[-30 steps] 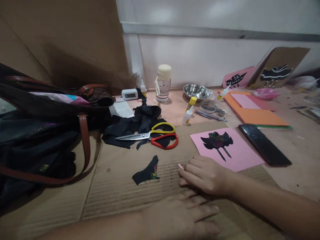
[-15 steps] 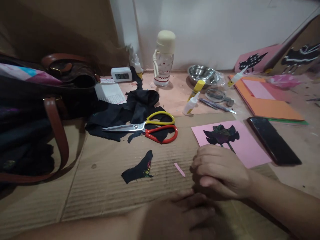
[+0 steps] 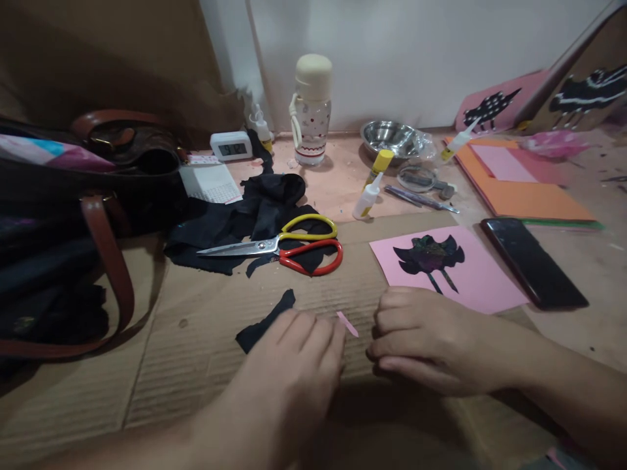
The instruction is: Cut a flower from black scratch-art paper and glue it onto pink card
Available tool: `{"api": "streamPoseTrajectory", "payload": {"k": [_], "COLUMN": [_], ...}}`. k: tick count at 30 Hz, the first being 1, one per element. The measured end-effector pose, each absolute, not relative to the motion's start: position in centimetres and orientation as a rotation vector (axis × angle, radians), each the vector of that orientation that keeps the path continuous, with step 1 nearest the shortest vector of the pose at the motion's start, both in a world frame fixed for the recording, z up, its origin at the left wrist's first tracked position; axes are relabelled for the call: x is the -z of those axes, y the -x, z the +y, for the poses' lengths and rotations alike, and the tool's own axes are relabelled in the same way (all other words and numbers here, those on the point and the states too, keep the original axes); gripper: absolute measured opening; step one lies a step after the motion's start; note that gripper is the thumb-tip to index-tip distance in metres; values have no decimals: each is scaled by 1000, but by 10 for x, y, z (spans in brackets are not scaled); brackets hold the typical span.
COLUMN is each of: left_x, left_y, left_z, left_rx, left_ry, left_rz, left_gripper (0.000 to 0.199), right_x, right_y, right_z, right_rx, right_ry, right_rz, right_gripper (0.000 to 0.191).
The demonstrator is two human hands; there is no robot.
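Observation:
My left hand (image 3: 296, 359) is over the cardboard, fingers bent and close together, tips hidden. It covers part of a black fabric scrap (image 3: 264, 322) and comes close to a narrow pink paper strip (image 3: 347, 323). To the right, my right hand (image 3: 431, 339) is closed, its fingers curled down; whether they hold anything is hidden. Just beyond that hand lies a pink card (image 3: 482, 277) bearing a black cutout (image 3: 429, 256) with two thin legs. Scissors (image 3: 264, 246) with one yellow and one red handle rest on black cloth (image 3: 206, 225).
A black bag (image 3: 44, 235) with brown straps fills the left side. Behind are a clock (image 3: 231, 146), a bottle (image 3: 312, 111), a metal bowl (image 3: 389, 140), a glue bottle (image 3: 368, 197) and a glue stick (image 3: 378, 166). At right lie a phone (image 3: 536, 264) and orange paper (image 3: 543, 199).
My left hand has moved up and left from beside my right hand, now covering part of the black scrap. The right hand stays nearly in place; the view has shifted slightly.

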State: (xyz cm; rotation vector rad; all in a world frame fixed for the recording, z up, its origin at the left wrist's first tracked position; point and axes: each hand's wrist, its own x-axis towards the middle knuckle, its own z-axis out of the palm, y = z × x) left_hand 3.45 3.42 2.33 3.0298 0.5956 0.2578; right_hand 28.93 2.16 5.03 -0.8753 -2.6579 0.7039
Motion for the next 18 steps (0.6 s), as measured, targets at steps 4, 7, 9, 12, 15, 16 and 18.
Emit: {"api": "streamPoseTrajectory", "payload": {"k": [4, 7, 9, 12, 15, 16, 18], "left_x": [-24, -18, -16, -15, -13, -12, -11], "left_y": [-34, -38, -40, -40, -39, -39, -39], "left_z": [52, 53, 52, 52, 53, 54, 56], "left_rx": [-260, -232, -211, -205, -200, -198, -215], "left_ry": [-2967, -2918, -2887, -2881, -2914, -2926, -2945], "left_rz": [628, 641, 641, 646, 613, 603, 600], "left_gripper": [31, 29, 27, 27, 29, 29, 29], "right_x": [-45, -42, -41, -39, -37, -36, -35], "right_y": [-289, -291, -292, -292, -292, -291, -291], "right_z": [22, 23, 22, 22, 22, 22, 23], "right_rx": [-646, -604, -588, -559, -522, -511, -487], "right_ry": [898, 912, 928, 967, 978, 977, 959], "right_rz": [-2694, -2710, -2709, -2708, -2720, -2723, -2728], "right_gripper": [30, 28, 26, 24, 25, 26, 28]}}
